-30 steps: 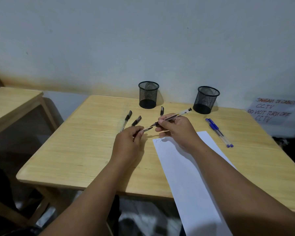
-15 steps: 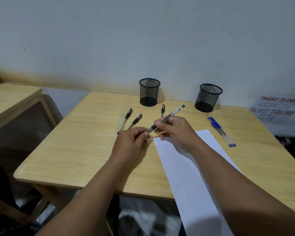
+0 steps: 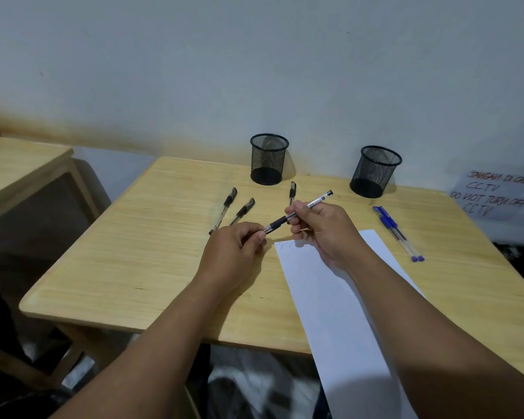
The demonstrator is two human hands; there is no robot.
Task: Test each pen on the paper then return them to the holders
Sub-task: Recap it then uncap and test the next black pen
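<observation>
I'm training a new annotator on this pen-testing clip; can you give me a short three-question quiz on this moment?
1. True or false: both mesh holders, left holder and right holder, have pens standing in them.
2. How many blue pens lie right of the paper?
3. Which hand holds the black pen by its barrel: A) left hand, B) right hand?

Key: 1 false, no pens show in them; 2 two; 3 B, the left pinches its tip end.
</observation>
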